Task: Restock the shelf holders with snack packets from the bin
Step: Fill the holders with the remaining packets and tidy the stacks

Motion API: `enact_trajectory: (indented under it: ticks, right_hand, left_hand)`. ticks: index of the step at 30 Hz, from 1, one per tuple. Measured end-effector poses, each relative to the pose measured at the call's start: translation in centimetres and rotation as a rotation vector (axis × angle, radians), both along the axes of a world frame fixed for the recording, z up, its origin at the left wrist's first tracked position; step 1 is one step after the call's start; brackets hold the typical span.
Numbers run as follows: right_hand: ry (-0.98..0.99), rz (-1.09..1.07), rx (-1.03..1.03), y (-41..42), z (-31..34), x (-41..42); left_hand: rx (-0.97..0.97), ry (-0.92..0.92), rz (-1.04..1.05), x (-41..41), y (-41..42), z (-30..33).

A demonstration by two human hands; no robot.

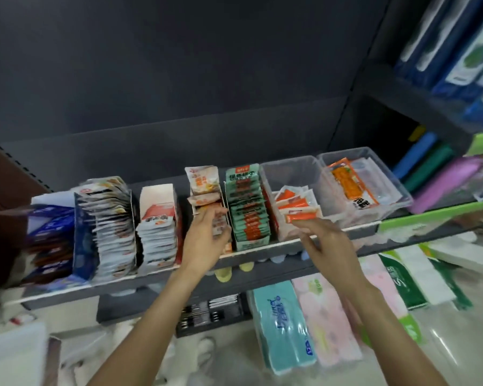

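A small snack packet point(219, 225) is pinched in the left hand point(205, 238), its fingers curled round it right at the front of a narrow cardboard holder point(206, 196) on the shelf point(262, 253). That holder is only partly filled, with a few packets leaning at its back and open room toward the front edge. The right hand point(325, 240) reaches to the front rim of a clear bin point(293, 174), fingers loosely spread, the fingertips touching an orange packet point(301, 217) that lies over that rim; whether they actually grip it cannot be told. More orange and white packets lie loose in this bin, with much room above them.

Between the two hands stands a green holder point(248, 207), packed full from back to front edge. Left of the narrow holder is a white box point(158, 227) of stacked packets, then a crowded row of silver packets point(112, 227), then blue packets point(50, 232) at the shelf's far left. A second clear bin point(374, 179) sits just right of the first, holding an orange pack. The back half of the shelf behind the holders is bare and dark. Below the shelf edge lie tissue packs point(284, 327).
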State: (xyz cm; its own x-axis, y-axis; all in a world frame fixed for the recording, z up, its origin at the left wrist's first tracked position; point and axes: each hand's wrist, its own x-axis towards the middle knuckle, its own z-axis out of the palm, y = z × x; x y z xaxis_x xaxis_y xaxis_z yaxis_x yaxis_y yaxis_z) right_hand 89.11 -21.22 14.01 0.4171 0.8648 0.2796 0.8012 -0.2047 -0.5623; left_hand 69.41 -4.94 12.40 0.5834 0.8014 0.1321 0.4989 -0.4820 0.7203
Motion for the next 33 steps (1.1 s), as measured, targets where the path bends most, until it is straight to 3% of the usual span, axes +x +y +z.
enact_trajectory:
  ticks: [4, 8, 13, 18, 23, 27, 29, 33]
  right_hand:
    - [-0.065, 0.121, 0.041, 1.6, 0.2, 1.7]
    - [-0.099, 0.157, -0.088, 5.7, 0.7, 1.9]
    - [-0.369, 0.332, -0.242, 12.0, 1.4, 2.6]
    - [-0.600, 0.515, -0.439, 16.3, 0.8, 3.6]
    - [-0.830, 0.552, -0.314, 16.6, 0.5, 3.9]
    - [-0.704, 0.508, -0.258, 17.3, 0.0, 3.7]
    - [-0.653, 0.513, -0.334, 17.8, 0.1, 3.8]
    - [-0.568, 0.511, -0.296, 19.2, 0.7, 4.3]
  left_hand:
    - [0.153, 0.125, 0.109, 1.6, -0.6, 0.0]
    - [0.395, 0.283, 0.141, 3.5, 0.0, 0.6]
    - [0.524, 0.451, 0.086, 5.6, 1.5, 0.3]
    - [0.582, 0.461, 0.037, 5.6, 2.7, -0.8]
    - [0.701, 0.357, 0.080, 5.4, 3.5, -0.7]
    - [0.800, 0.265, 0.033, 5.2, 3.7, -0.6]
    - [0.815, 0.293, -0.028, 5.2, 3.6, -0.7]
    - [0.799, 0.388, -0.099, 5.3, 3.7, -0.8]
